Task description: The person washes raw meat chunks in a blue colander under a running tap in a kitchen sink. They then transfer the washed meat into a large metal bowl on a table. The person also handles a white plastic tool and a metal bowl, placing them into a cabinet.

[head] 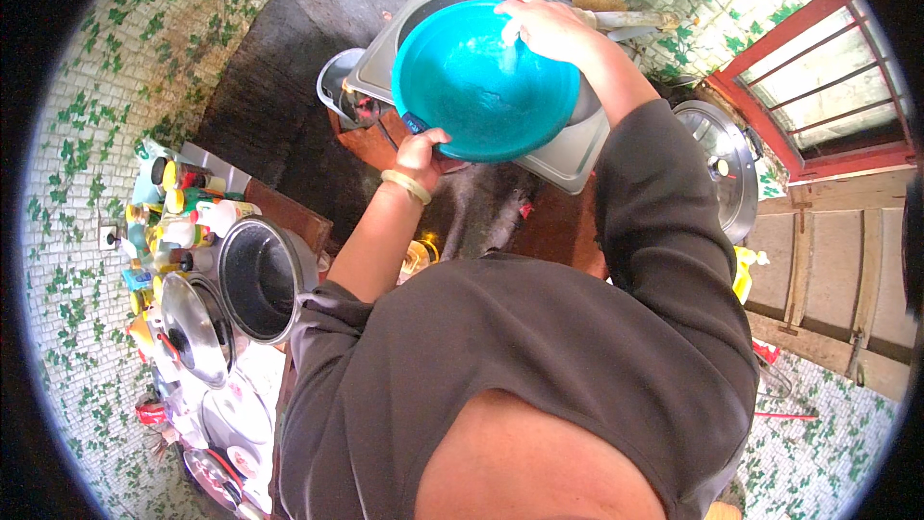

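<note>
A round teal plastic basin [484, 87] is tilted over a stainless steel sink [570, 166], hiding most of its bowl. My left hand [420, 157] grips the near-left rim, thumb on the inner side, beside a small dark label. A pale bangle circles that wrist. At the far right rim, my right hand [545, 22] has its fingers over the edge and inside. The basin's inside looks wet, with shiny spots near the right hand. What lies under it in the sink is hidden.
A grey bucket [338, 76] stands left of the sink. On the left are a black-lined inner pot [260, 278], a lidded pan [195, 328] and several bottles [191, 213]. To the right, a large steel lid [711, 159] leans below a red-framed window [830, 87].
</note>
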`<state>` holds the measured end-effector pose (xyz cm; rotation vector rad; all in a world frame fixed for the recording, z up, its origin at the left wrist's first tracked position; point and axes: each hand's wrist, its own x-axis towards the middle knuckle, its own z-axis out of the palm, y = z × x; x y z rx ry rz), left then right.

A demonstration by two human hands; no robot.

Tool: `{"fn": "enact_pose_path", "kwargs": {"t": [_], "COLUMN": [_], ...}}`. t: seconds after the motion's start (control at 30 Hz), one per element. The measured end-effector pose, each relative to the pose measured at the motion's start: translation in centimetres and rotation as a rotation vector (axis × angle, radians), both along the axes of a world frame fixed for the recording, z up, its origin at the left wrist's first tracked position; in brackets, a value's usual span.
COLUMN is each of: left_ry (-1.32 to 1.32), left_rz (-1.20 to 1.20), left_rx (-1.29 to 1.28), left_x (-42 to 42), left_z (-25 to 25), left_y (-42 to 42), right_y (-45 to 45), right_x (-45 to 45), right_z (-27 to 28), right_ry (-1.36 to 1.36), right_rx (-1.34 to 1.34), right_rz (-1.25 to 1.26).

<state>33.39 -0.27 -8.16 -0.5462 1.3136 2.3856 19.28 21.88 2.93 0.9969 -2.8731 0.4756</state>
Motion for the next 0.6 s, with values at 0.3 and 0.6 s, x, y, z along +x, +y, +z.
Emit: {"fn": "enact_pose_path", "kwargs": {"t": [0.3, 0.6], "left_ry": [-0.043, -0.028], "left_rz": [-0.003, -0.003], "left_rx": [-0.005, -0.023], "left_x": [0.11, 0.4], "left_z": [-0.45, -0.16], "left_y": [-0.34, -0.25], "right_y": [-0.1, -0.2], "right_x": [0.03, 0.23], "right_z": [-0.28, 0.03], "right_ry": [0.057, 0.072], "right_rx": [-0.026, 0.019], "right_rz": [-0.006, -0.016]}}
